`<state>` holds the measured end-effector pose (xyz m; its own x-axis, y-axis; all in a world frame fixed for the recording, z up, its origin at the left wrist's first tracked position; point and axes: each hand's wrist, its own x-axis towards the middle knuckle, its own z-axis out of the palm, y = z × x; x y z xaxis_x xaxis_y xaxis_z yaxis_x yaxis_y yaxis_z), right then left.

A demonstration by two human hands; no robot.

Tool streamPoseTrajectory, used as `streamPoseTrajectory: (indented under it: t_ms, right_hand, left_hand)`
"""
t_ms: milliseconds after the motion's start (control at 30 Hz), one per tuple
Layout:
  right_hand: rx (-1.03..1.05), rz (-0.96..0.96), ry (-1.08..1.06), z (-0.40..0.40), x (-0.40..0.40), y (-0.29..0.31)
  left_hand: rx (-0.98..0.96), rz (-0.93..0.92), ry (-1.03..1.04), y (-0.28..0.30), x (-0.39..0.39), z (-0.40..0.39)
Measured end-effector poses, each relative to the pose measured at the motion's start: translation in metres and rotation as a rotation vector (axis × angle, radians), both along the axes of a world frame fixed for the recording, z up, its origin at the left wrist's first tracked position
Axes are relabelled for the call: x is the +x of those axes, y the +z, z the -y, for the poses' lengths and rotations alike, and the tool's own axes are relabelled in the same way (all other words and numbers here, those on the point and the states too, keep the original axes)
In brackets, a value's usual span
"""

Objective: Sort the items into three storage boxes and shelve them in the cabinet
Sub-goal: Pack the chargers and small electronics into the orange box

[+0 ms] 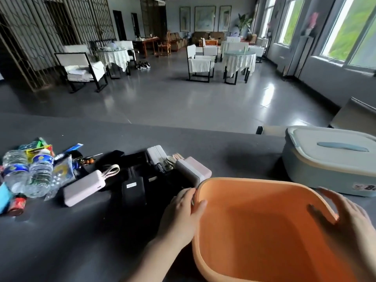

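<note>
Dark grey tabletop (85, 237) in a large room with covered tables behind. At its near right edge sits an open orange plastic box (262, 226), rounded, smooth, apparently nothing inside. Left hand (181, 212) grips its left rim, thumb inside; right hand (352, 218) curls over the right rim. Beyond it stands a lidded pale blue box (329, 159). Water bottles (26, 171) and power banks (83, 190) lie left.

An open orange box (264, 231) stands upright and empty at the near edge of the dark worktop (81, 241). Behind it to the right sits a grey-blue box (329, 165) with its lid on. To the left lie water bottles (26, 174), snack packets (40, 147), a pink power bank (83, 188) and black pouches (134, 188).
</note>
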<state>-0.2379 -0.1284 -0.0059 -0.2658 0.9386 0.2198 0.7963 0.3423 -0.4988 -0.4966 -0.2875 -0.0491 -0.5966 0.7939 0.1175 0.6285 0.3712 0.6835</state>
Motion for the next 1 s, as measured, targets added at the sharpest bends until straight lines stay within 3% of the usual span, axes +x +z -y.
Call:
streamPoseTrajectory:
  t_ms: [167, 300, 367, 533, 667, 867, 1000]
  right_hand:
    - [0.143, -0.068, 0.286, 0.003, -0.077, 0.013]
    - [0.15, -0.008, 0.504, -0.009, -0.142, 0.013]
    - [0.112, 0.036, 0.548, -0.021, -0.171, 0.01]
    - [-0.047, 0.209, 0.622, -0.051, -0.224, -0.017]
    - [-0.194, 0.31, 0.657, -0.069, -0.263, -0.036]
    - [-0.274, 0.419, 0.721, -0.081, -0.304, -0.062]
    - [-0.315, 0.529, 0.766, -0.085, -0.315, -0.07]
  left_hand:
    - [0.127, -0.04, 0.168, -0.021, -0.045, -0.019]
    - [-0.157, -0.124, 0.218, -0.043, -0.076, -0.046]
    - [-0.289, -0.142, 0.199, -0.051, -0.079, -0.061]
    - [-0.334, -0.197, 0.268, -0.058, -0.078, -0.078]
    - [-0.339, -0.302, 0.267, -0.054, -0.095, -0.068]
    - [-0.294, -0.152, 0.166, -0.049, -0.128, -0.038]
    - [-0.268, -0.213, 0.176, -0.05, -0.127, -0.034]
